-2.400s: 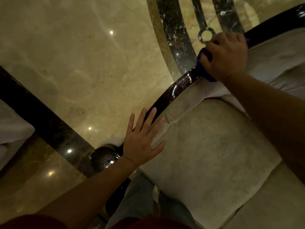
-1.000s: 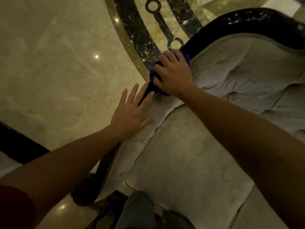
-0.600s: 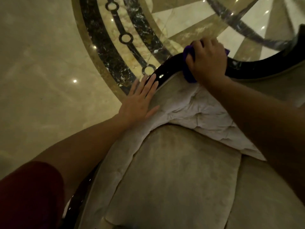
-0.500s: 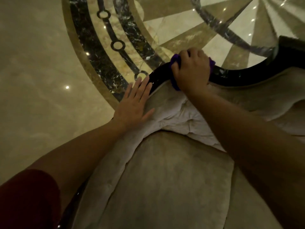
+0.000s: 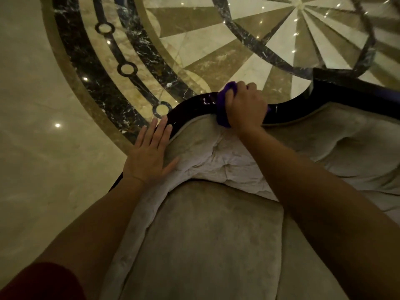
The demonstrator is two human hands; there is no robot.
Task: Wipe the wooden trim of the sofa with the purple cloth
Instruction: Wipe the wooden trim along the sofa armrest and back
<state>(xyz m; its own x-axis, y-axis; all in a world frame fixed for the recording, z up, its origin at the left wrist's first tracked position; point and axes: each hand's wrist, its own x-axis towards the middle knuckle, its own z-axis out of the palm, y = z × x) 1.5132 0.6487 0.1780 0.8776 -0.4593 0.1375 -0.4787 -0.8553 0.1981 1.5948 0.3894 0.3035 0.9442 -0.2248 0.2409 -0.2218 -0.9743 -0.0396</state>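
The sofa's dark glossy wooden trim (image 5: 192, 105) curves along the top of the beige tufted backrest (image 5: 216, 152). My right hand (image 5: 246, 107) is shut on the purple cloth (image 5: 223, 109) and presses it onto the trim near the crest of the curve. The cloth is bunched, mostly hidden under my fingers. My left hand (image 5: 149, 154) lies flat and open, fingers spread, on the edge where the trim meets the upholstery, to the left of and below the cloth.
The trim continues right into a dark raised section (image 5: 346, 94). The beige seat cushion (image 5: 205, 245) fills the lower middle. Polished marble floor with black inlay bands and rings (image 5: 104, 68) lies beyond the sofa's back.
My right hand has slid the cloth a short way right along the trim's curve. My left hand stays flat on the sofa edge. The view has shifted to show more of the patterned floor.
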